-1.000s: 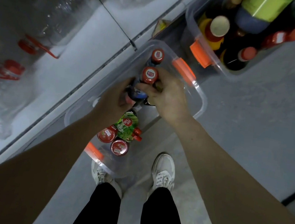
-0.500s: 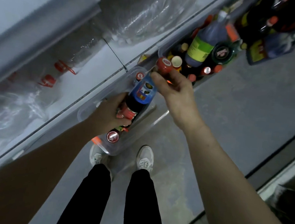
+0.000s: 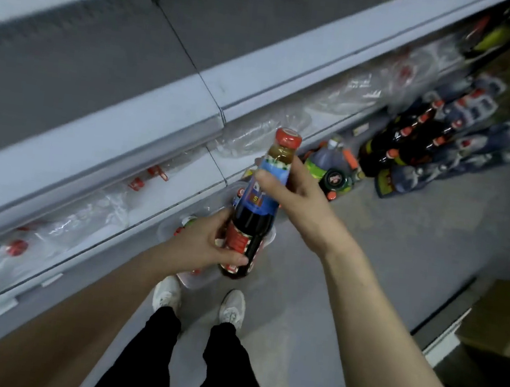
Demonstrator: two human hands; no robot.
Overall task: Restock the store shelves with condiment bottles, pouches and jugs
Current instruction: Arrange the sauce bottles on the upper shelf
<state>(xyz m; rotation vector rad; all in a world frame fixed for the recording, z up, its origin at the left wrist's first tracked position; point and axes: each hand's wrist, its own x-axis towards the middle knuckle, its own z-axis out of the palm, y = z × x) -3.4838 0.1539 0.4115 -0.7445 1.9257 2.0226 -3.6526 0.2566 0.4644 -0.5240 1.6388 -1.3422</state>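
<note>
A dark sauce bottle with a red cap and a blue and red label is held in the air above the floor, in front of the shelves. My left hand grips its lower part. My right hand holds it round the neck and upper label, thumb in front. Below the bottle a clear plastic bin stands on the floor, mostly hidden by my hands. The white store shelves run along the left, and the lowest shelf carries clear wrapped jugs with red caps.
A second bin with a large jug and small bottles sits further along the floor. Packs of dark bottles lie beyond it. My feet stand just behind the clear bin. Another shelf unit with cardboard boxes borders the aisle on the right.
Both hands have lifted the bottle out of the clear bin and raised it. The view has pulled back and tilted up, so more shelf and aisle show.
</note>
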